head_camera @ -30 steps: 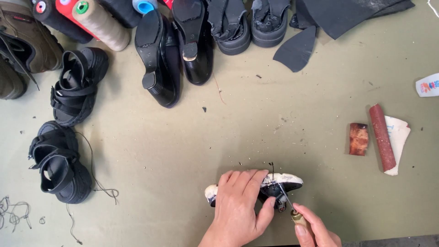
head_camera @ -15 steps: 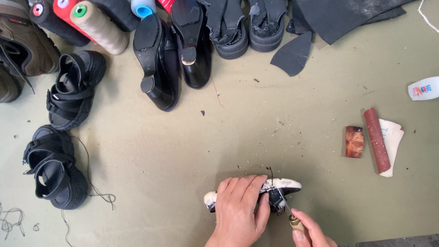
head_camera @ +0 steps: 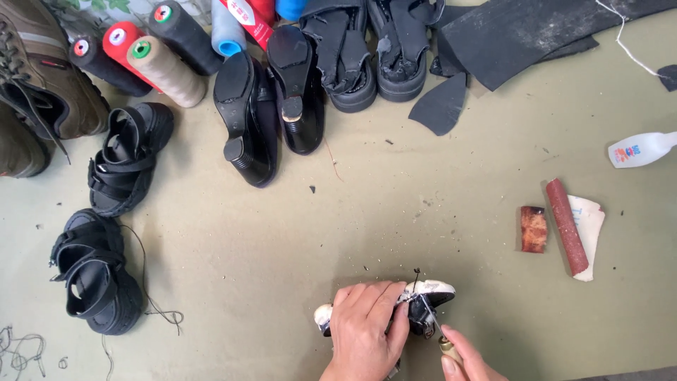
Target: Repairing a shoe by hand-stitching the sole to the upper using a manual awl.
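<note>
1. Fingers of the left hand [head_camera: 364,331] lie pressed together over a small black shoe with a white sole [head_camera: 431,296], holding it down near the bottom edge of the green worktop [head_camera: 282,268].
2. Right hand [head_camera: 469,361] pinches a thin metal awl with a wooden handle [head_camera: 438,333]; its tip touches the shoe's black upper.
3. It looks like a sewing or mending step, with a bit of dark thread [head_camera: 416,279] sticking up from the shoe.
4. Next, the awl likely has to push through at the right spot while the shoe is kept from slipping.
5. Black strappy sandals [head_camera: 99,282] lie well apart, near the left edge.
</note>
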